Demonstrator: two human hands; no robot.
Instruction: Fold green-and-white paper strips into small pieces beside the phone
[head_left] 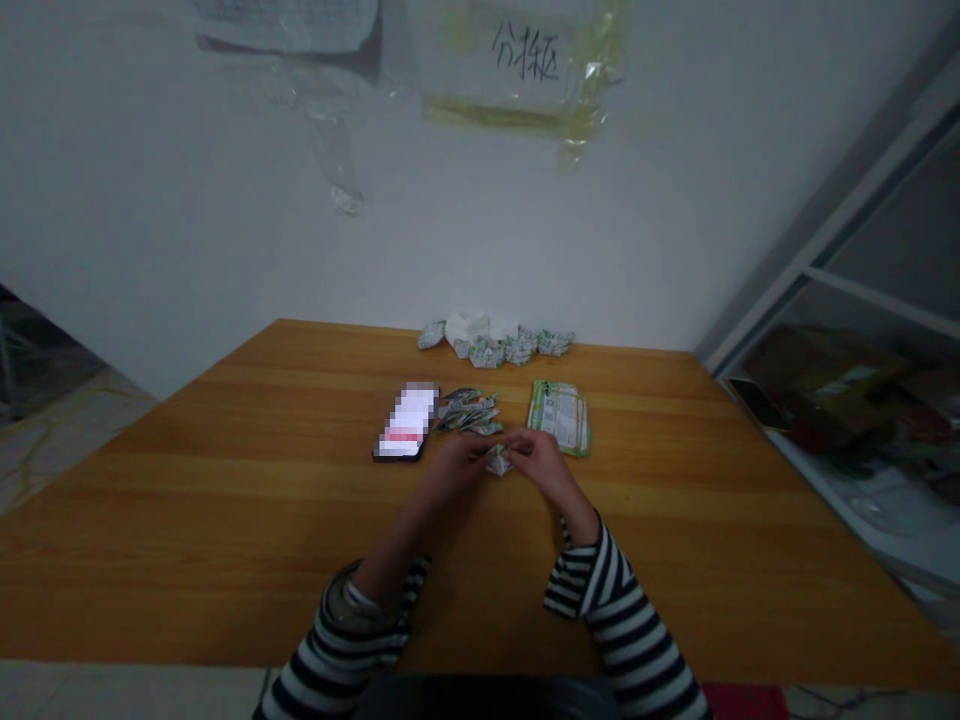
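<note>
Both my hands meet near the middle of the wooden table, fingers closed on one small folded piece (499, 463) with white and green print. My left hand (457, 464) pinches its left side, and my right hand (541, 460) pinches the right side. Whether it is paper or a packet, I cannot tell. Just beyond my fingers lies a loose pile of similar folded printed pieces (469, 410). To the right of the pile is a flat stack of green and white printed packets or sheets (562, 420), partly behind my right hand.
A phone (407, 422) with a lit, blurred screen lies left of the pile. Along the wall stand several folded printed pieces (519, 347) and a white crumpled thing (466, 328). Taped paper (525, 55) hangs above. A shelf frame (862, 280) rises past the table's right edge.
</note>
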